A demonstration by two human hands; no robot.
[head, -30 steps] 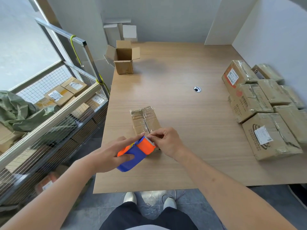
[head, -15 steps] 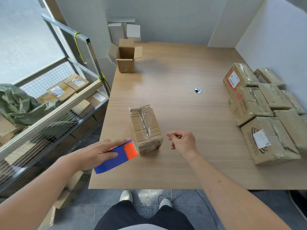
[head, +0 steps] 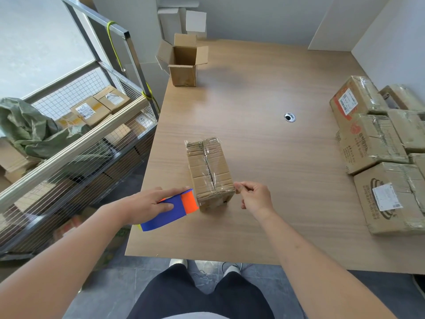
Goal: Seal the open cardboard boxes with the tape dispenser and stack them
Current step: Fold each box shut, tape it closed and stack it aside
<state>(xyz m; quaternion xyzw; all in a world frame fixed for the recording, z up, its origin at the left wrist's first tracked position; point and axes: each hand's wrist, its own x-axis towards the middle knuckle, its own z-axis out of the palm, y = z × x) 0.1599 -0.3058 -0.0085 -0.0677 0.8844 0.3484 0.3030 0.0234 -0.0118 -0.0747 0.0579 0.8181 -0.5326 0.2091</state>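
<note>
Here, at the left of the frame, a wire cart (head: 76,143) holds parcels; you need nothing from it. Lower left of centre, your left hand (head: 142,203) grips the dispenser (head: 171,209), fingers laid over its top and thumb along the blue side, its orange end just beside the box (head: 209,171). That box lies at frame centre on the table (head: 264,88), flaps down and taped along the seam. It looks light and fairly stiff, but the film is probably slick, so take it by the two long cardboard sides, not the taped top. Your right hand (head: 254,195) sits at the box's near right corner, fingers curled and thumb pinched to forefinger; whether it holds a tape end, I cannot tell. Upper centre, an open box (head: 184,74) stands with flaps up; those flaps should bend easily, so press them flat first. At the right edge sits the stack (head: 372,143) of sealed boxes.
</note>
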